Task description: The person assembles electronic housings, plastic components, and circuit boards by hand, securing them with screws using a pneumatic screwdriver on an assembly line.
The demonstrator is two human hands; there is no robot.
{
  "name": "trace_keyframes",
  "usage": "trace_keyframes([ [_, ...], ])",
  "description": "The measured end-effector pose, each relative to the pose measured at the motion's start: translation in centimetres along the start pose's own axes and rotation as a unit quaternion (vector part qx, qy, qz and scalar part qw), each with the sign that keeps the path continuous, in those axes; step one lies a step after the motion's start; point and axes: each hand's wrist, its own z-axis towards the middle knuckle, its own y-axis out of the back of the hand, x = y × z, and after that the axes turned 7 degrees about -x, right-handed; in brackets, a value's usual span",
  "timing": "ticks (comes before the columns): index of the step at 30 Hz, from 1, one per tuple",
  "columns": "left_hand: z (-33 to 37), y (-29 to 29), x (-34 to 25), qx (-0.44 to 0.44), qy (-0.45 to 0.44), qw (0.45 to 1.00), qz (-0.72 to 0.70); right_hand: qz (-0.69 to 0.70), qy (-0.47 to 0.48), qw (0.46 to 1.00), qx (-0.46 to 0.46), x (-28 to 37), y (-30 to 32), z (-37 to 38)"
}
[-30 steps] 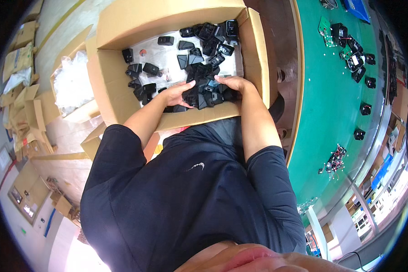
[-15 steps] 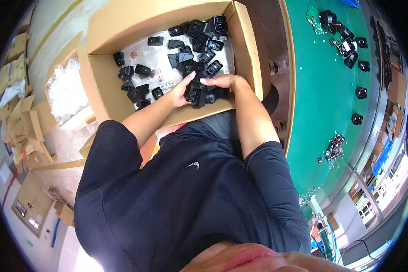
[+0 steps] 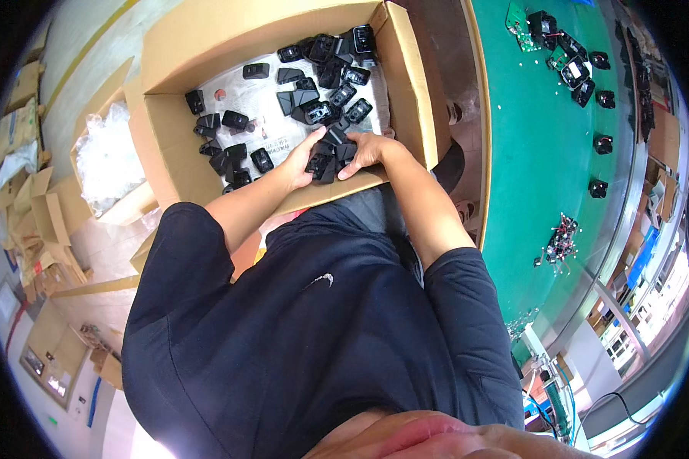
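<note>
Inside the open cardboard box (image 3: 164, 145), both of my hands are at the near side, with a cluster of black plastic housings (image 3: 332, 153) gathered between them. My left hand (image 3: 302, 161) grips the cluster from the left, thumb on top. From the right, my right hand (image 3: 366, 150) curls round the same pieces, its fingers bent against them. How many pieces each hand bears is hidden by the heap. More loose black housings (image 3: 343, 94) lie just beyond my hands, and others (image 3: 235, 120) are scattered at the box's left side on a white sheet (image 3: 272, 130).
A green-topped table (image 3: 528, 153) stands to the right, with black housings and a green circuit board (image 3: 519, 27) at its far end. A small pile of parts with wires (image 3: 560, 240) lies nearer. Left of the box, another carton holds clear plastic bags (image 3: 113, 161).
My right hand, stretched flatter over the pieces before, has turned downward with its fingers curled round them. Both hands press the cluster together near the box's near wall.
</note>
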Motion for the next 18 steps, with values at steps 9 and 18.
trace_keyframes([
  [9, -1.9, -1.1, 0.2, -0.052, -0.04, 0.992, -0.107, -0.038, 0.051, 0.991, -0.116, 1.5, -1.1, -0.5],
  [18, -5.7, -4.9, -4.6, -0.041, -0.111, 0.991, -0.063, -0.063, 0.103, 0.95, -0.286, 7.0, -0.4, -7.2],
])
